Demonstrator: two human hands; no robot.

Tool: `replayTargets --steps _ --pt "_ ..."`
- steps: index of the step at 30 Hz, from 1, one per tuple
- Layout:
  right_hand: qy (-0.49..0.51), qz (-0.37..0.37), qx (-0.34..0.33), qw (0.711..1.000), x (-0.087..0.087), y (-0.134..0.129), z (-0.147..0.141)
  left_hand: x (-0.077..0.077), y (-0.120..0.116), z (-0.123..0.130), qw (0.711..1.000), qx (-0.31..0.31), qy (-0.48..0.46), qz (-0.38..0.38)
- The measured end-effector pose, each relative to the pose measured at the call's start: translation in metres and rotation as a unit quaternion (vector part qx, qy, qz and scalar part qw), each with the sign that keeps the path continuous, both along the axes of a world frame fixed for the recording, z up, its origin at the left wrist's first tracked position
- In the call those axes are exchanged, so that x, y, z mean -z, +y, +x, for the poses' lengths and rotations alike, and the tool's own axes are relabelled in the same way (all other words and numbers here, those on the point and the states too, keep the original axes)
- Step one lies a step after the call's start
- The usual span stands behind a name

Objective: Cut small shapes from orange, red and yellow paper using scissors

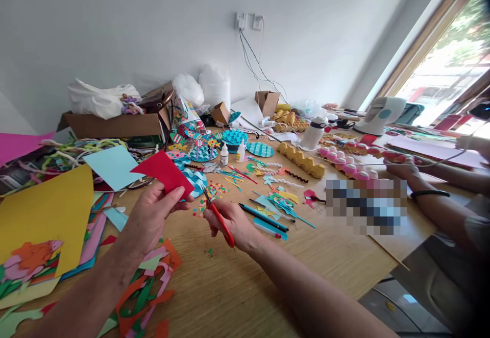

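Pinched between the thumb and fingers of my left hand [153,215] is a piece of red paper [166,174], raised above the table. My right hand [231,223] grips a pair of scissors [222,225] with red handles. Their blades point up and left, close to the paper's lower right corner; whether they touch it I cannot tell. Small colourful paper dots [216,191] lie scattered behind the scissors. A light blue sheet [112,165] rests to the left of the red paper. Curled paper offcuts [147,292] are heaped beneath my left forearm.
Yellow paper [42,215] lies at the left. Glue bottles [224,155], pens [264,217] and a yellow egg-carton strip [300,159] are spread over the table [237,292]. At the right, another person's hand [403,172] is by a pink egg-carton strip [346,163]. A white bottle [313,135] stands behind.
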State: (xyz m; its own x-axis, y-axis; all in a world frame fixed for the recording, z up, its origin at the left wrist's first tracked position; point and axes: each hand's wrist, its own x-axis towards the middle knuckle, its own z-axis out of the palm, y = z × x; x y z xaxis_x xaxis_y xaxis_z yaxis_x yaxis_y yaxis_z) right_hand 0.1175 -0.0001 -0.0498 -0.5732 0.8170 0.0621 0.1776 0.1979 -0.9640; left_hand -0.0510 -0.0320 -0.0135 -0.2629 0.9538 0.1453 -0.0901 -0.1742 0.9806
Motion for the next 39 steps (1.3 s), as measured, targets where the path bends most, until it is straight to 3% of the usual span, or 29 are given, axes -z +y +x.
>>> replayTargets --steps 6,20,29,39 --pt "-0.074 0.072 -0.011 0.995 -0.002 -0.004 0.001 0.002 -0.001 0.003 0.999 -0.002 -0.034 -0.007" --pt "-0.075 0.09 -0.013 0.993 -0.008 -0.006 0.004 0.0 -0.003 0.011 0.996 0.034 -0.018 -0.081" --pt "-0.079 0.137 -0.008 0.987 -0.003 -0.004 0.004 0.0 -0.002 0.01 0.995 0.041 -0.021 -0.088" --pt "-0.078 0.14 -0.005 0.987 0.0 -0.002 0.004 0.001 -0.003 0.009 0.994 0.044 -0.028 -0.094"
